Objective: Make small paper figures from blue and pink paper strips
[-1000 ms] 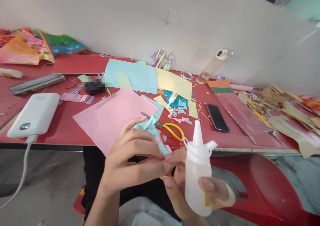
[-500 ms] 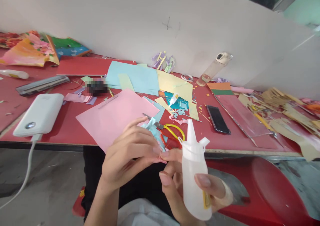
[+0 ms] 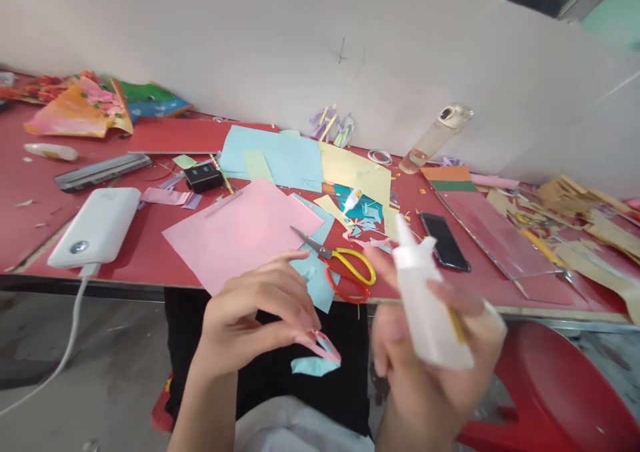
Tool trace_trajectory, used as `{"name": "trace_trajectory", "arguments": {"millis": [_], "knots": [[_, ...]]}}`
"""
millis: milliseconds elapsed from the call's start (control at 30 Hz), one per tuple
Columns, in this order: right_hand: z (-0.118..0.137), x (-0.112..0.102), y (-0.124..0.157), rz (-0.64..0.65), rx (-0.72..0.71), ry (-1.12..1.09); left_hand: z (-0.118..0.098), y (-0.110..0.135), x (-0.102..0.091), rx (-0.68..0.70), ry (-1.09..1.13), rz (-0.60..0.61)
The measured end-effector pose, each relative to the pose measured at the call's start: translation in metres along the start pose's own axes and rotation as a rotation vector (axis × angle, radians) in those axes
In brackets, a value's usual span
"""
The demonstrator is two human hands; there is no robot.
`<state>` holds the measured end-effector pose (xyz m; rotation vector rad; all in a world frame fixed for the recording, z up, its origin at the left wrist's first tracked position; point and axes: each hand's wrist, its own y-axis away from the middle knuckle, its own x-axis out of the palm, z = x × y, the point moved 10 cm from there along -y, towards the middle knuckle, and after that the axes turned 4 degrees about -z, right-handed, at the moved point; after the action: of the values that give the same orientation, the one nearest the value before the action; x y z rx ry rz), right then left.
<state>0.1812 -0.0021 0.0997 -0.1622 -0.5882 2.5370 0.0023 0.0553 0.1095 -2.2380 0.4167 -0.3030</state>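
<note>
My left hand (image 3: 250,322) pinches a small pink paper loop (image 3: 325,344) with a light blue paper piece (image 3: 313,365) hanging from it, just below the table edge over my lap. My right hand (image 3: 433,365), blurred by motion, is wrapped round a white squeeze glue bottle (image 3: 427,302) with its nozzle pointing up and to the left. The two hands are apart. Yellow and red scissors (image 3: 345,272) lie on the red table (image 3: 150,252) just beyond my hands, beside a pink paper sheet (image 3: 240,229).
On the table lie a white power bank (image 3: 97,229) with its cable, a black phone (image 3: 445,242), a small glue tube (image 3: 351,201), blue and yellow sheets, paper scraps, a clear bottle (image 3: 433,139) against the wall and tan paper strips at right. A red stool (image 3: 560,399) stands at lower right.
My hands have parted: the right hand swung the glue bottle right and up, tilting it. The left hand lowered with the pink and blue paper piece now showing.
</note>
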Motion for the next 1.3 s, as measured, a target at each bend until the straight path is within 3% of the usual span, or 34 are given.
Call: {"name": "trace_trajectory", "arguments": {"millis": [133, 233, 333, 533, 700, 1000, 1300], "knots": [[-0.001, -0.044, -0.020, -0.359, -0.104, -0.039, 0.009, 0.004, -0.015, -0.063, 0.100, -0.110], [-0.008, -0.062, -0.024, -0.501, -0.130, -0.070, 0.019, 0.007, -0.025, -0.119, 0.129, -0.191], [-0.019, -0.055, -0.022, -0.434, -0.085, -0.146, 0.031, 0.011, -0.030, -0.189, 0.114, -0.247], [-0.021, 0.001, 0.000, -0.115, 0.035, -0.197, 0.044, 0.015, -0.023, -0.304, 0.043, -0.233], [-0.026, 0.030, 0.012, 0.022, 0.210, -0.160, 0.051, 0.017, -0.013, -0.405, -0.048, -0.160], [-0.030, 0.029, 0.007, -0.019, 0.238, -0.127, 0.054, 0.015, -0.003, -0.405, -0.107, -0.077], [-0.029, 0.026, 0.000, -0.087, 0.187, -0.069, 0.047, 0.012, -0.007, -0.335, -0.190, -0.132]]}}
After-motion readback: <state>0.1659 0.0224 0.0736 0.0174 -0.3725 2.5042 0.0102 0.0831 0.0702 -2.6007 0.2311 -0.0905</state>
